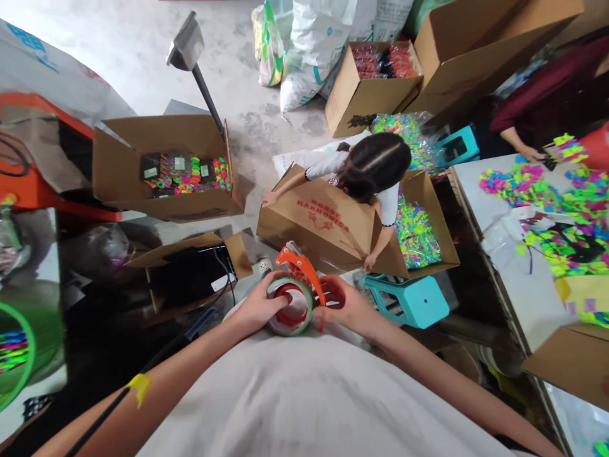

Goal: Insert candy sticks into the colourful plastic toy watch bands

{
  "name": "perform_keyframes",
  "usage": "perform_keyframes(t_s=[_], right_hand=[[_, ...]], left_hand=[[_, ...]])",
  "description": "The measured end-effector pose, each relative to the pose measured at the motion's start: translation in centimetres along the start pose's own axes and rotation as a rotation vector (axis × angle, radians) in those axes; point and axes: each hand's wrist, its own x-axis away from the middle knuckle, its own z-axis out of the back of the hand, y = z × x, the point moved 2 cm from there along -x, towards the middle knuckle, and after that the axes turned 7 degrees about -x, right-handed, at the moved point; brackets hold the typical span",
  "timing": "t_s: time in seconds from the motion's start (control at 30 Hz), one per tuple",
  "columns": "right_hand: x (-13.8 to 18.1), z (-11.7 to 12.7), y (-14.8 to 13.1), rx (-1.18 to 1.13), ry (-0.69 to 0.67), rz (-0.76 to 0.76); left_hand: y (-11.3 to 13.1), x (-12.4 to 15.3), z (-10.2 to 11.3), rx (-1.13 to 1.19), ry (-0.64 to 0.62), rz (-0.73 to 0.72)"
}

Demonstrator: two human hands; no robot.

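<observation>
I hold an orange tape dispenser (304,271) with a roll of clear tape (289,312) close to my chest. My left hand (259,306) wraps its fingers round the left side of the roll. My right hand (343,306) grips the dispenser's red handle on the right. Both hands are closed on it. Just beyond, a person in a white top bends over a brown cardboard box (328,225) with red lettering, one hand on each end of its flap.
An open box of neon items (164,168) sits left. A small box holding a black device (190,273) lies nearer. A teal stool (409,299) stands right of my hands. A table (518,273) with neon pieces and another person's arm (523,143) are at right.
</observation>
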Motion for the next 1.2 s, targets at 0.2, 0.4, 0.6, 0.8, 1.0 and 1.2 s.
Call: perform_keyframes(t_s=[0.2, 0.4, 0.6, 0.8, 1.0, 1.2], right_hand=[[0.0, 0.3, -0.3, 0.009, 0.060, 0.004], [-0.3, 0.7, -0.6, -0.039, 0.097, 0.017], [-0.7, 0.5, -0.8, 0.009, 0.112, 0.079], [-1.1, 0.0, -1.0, 0.076, 0.087, 0.071], [-1.6, -0.6, -1.4, 0.153, 0.084, 0.090], [-2.5, -0.1, -1.6, 0.107, 0.049, 0.083]], left_hand=[[0.8, -0.3, -0.1, -0.204, 0.097, -0.139], [1.7, -0.8, -0.4, -0.382, 0.194, -0.340], [2.6, -0.9, -0.2, -0.627, 0.253, -0.317], [3.4, -0.2, 0.2, -0.653, 0.203, -0.237], [3.9, 0.5, 0.2, -0.762, 0.304, -0.211], [3.8, 0.2, 0.3, -0.680, 0.262, -0.241]])
